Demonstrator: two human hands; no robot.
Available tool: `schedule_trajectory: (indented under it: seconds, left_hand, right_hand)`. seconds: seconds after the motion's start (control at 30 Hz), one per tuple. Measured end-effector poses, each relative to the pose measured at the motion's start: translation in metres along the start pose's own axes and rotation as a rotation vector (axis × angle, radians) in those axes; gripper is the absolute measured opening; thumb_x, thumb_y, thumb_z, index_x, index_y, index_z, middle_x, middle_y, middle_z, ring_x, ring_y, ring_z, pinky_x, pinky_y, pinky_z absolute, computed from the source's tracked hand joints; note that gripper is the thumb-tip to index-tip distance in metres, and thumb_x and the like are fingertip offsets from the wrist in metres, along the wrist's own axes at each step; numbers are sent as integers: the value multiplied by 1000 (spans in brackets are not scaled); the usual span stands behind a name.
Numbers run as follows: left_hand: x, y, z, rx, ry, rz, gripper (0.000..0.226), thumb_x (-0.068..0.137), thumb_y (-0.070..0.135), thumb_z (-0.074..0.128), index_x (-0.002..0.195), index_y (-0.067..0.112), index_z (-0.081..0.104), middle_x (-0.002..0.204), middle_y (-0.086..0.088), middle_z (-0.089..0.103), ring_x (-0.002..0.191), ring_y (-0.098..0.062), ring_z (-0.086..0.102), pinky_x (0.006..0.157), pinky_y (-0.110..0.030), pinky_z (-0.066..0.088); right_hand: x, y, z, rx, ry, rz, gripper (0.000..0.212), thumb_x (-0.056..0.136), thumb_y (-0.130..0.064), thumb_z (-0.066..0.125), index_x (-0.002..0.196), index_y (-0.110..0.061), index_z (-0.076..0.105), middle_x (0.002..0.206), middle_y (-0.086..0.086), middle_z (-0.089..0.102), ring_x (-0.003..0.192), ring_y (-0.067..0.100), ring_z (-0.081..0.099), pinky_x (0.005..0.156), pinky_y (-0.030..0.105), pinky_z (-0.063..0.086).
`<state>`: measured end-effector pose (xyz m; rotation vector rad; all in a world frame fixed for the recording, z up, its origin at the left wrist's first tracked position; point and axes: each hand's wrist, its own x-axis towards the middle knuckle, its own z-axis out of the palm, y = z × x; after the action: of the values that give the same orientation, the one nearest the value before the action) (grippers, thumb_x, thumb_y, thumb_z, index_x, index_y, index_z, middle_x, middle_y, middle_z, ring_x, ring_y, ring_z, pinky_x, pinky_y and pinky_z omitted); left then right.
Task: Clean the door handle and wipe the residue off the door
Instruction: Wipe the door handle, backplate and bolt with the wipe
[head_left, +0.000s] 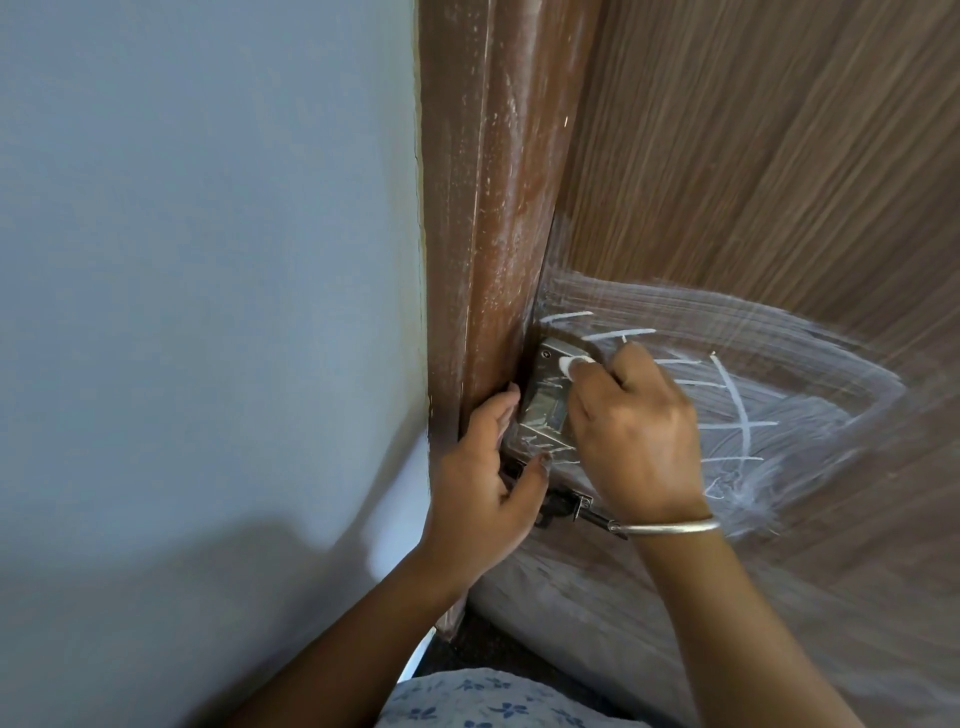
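A metal lock box with the door handle (543, 410) is fixed at the left edge of the brown wooden door (753, 182), and it carries white smears. White residue (737, 400) in streaks and drawn lines covers the door to the right of it. My left hand (480, 478) holds the lock box, fingers at its left side by the door edge and thumb on its lower front. My right hand (634, 431) pinches a small white piece (574, 364), its tip against the top of the lock box. The handle itself is hidden behind my right hand.
A dark sliding bolt (569, 506) sits just below the lock. The brown door frame (493, 208), flecked with white, stands left of the door, with a pale blue wall (208, 260) beyond it. A silver bangle (670, 527) circles my right wrist.
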<state>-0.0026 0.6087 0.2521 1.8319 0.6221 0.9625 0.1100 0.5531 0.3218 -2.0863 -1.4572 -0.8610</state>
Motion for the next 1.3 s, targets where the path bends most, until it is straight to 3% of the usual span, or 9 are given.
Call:
schedule_trajectory:
  seconds: [0.2, 0.33, 0.43, 0.57, 0.7, 0.87, 1.13, 1.2, 1.3]
  left_hand:
    - [2, 2, -1, -27, 7, 5, 53, 81, 14, 63, 131, 15, 44, 131, 7, 53, 124, 7, 45, 102, -17, 39]
    - [1, 1, -2, -44, -3, 6, 53, 81, 11, 63, 130, 14, 45, 132, -1, 56, 124, 4, 46, 102, -17, 40]
    - [1, 0, -3, -18, -12, 3, 56, 80, 15, 62, 133, 14, 43, 134, 10, 49, 126, 10, 41, 102, -15, 38]
    - [2, 0, -3, 0, -19, -1, 59, 80, 19, 62, 136, 14, 42, 135, 14, 46, 128, 5, 41, 103, -15, 36]
    - [1, -1, -2, -2, -16, -5, 58, 80, 18, 62, 135, 14, 43, 136, 8, 50, 127, 4, 43, 103, -16, 37]
    - [3, 3, -4, -4, 17, 20, 56, 79, 12, 62, 123, 39, 40, 124, 8, 59, 118, 8, 50, 92, -10, 43]
    - [2, -2, -4, -9, -47, -3, 59, 80, 17, 60, 135, 15, 42, 133, 19, 45, 127, 8, 40, 102, -14, 37]
    - [2, -1, -4, -3, -46, -6, 58, 80, 19, 60, 135, 17, 42, 134, 18, 46, 124, 2, 47, 101, -17, 40]
    - [1, 3, -4, 27, -7, -1, 54, 82, 24, 61, 133, 28, 42, 129, 15, 55, 92, -29, 62, 80, -16, 50]
  right_hand:
    - [18, -19, 11, 42, -79, -79, 21, 53, 10, 72, 54, -4, 55, 59, 10, 49, 43, 23, 45, 43, 20, 23]
    - [18, -20, 13, 61, -111, -68, 17, 55, 7, 72, 56, -3, 58, 61, 11, 51, 45, 25, 48, 41, 22, 29]
    - [8, -9, 11, 78, -87, -14, 16, 61, 8, 71, 58, -2, 59, 62, 11, 51, 43, 25, 47, 38, 23, 34]
    - [-5, 3, 7, 68, -97, 24, 15, 62, 9, 72, 62, -2, 63, 63, 10, 52, 44, 25, 47, 34, 28, 42]
    - [2, -5, 7, 26, -103, -62, 16, 62, 8, 69, 58, -5, 60, 60, 7, 50, 47, 21, 47, 38, 22, 31]
    - [15, -22, 16, 55, -200, -134, 11, 57, 5, 68, 56, -5, 64, 61, 9, 56, 51, 25, 56, 39, 26, 43]
    - [4, -11, -2, -38, -366, -7, 18, 50, 7, 77, 54, -5, 64, 62, 9, 53, 44, 25, 52, 39, 22, 35]
    - [5, -13, -4, -52, -377, -5, 19, 48, 8, 75, 51, -4, 62, 61, 11, 54, 41, 26, 51, 38, 22, 36]
    - [12, -27, -6, -22, -438, -39, 16, 47, 9, 73, 49, -1, 61, 61, 14, 56, 45, 29, 56, 38, 25, 42]
